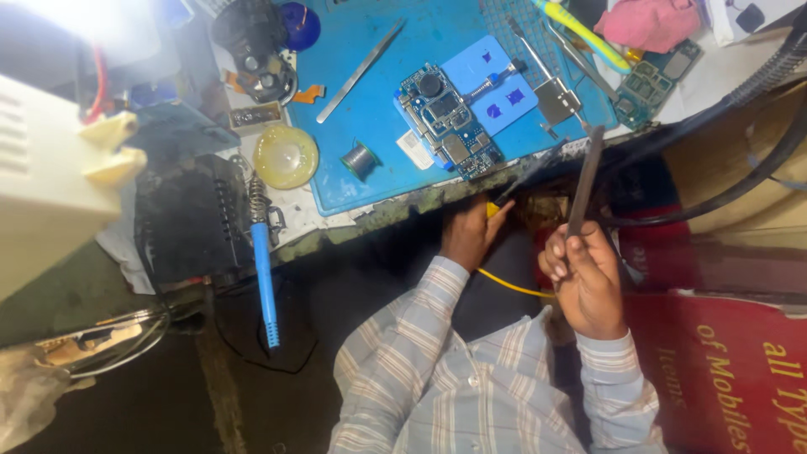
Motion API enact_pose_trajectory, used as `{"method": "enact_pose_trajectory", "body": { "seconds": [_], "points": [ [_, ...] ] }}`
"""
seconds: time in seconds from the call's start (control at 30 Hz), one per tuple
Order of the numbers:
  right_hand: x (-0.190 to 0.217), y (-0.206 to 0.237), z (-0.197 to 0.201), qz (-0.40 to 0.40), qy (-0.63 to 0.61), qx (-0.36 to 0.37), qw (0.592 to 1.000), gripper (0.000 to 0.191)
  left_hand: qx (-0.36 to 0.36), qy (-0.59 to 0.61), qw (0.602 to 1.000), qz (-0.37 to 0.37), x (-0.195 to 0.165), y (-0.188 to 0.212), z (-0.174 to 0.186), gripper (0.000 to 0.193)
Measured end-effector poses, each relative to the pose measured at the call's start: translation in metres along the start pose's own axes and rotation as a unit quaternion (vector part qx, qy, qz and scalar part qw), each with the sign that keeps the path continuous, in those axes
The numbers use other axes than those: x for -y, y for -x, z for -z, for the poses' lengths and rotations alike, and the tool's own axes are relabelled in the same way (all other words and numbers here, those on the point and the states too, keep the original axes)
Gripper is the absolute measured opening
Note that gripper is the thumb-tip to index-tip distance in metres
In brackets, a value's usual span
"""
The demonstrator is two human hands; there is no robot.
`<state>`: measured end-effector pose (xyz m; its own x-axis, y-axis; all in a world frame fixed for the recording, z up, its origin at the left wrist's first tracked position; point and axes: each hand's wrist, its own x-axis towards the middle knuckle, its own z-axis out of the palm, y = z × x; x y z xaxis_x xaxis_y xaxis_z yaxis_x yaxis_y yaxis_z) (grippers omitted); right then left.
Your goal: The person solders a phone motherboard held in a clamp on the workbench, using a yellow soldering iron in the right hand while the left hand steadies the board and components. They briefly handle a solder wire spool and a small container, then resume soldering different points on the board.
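- We open on the surface [370, 220], its worn front edge running across the view with a blue work mat [370, 109] spread over it.
- We spot a black box-shaped unit [189, 223] at the surface's near left corner, and beside it a soldering iron with a blue handle [265, 277] hanging down over the edge.
- We pick out the phone circuit board [448, 120] lying flat on the mat, partly over a pale blue holder plate [496, 84] (well apart from both hands).
- We see a long pair of metal tweezers [360, 71] lying at a slant further back on the mat, a small spool of solder wire [361, 159] near the mat's front edge, and a round yellowish tin [286, 157] just off the mat.
- Our right hand [588, 282] is closed round a dark slim tool [584, 181], its tip pointing up towards the surface edge.
- Our left hand [469, 231] sits just under the surface edge, fingers curled on a small yellow-handled tool [496, 206]; a yellow wire [513, 287] runs below.
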<state>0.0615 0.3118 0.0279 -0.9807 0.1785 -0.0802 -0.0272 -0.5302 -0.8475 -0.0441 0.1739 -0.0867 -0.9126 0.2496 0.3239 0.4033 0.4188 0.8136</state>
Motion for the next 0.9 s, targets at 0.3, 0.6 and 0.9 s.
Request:
{"method": "enact_pose_trajectory", "body": {
  "seconds": [0.3, 0.6, 0.9],
  "points": [
    [0.002, 0.008, -0.006, -0.002, 0.115, -0.154, 0.981, 0.029, -0.035, 0.053, 0.998, 0.023, 0.009, -0.015, -0.005, 0.027],
    [0.005, 0.009, -0.021, 0.013, 0.191, -0.164, 0.968, 0.032, -0.068, 0.004, 0.998, 0.002, -0.003, -0.016, -0.016, 0.020],
    [0.053, -0.024, -0.032, -0.043, 0.286, -0.135, 0.948, 0.032, -0.059, 0.050, 0.997, 0.021, 0.003, -0.014, -0.019, 0.021]
  ]
}}
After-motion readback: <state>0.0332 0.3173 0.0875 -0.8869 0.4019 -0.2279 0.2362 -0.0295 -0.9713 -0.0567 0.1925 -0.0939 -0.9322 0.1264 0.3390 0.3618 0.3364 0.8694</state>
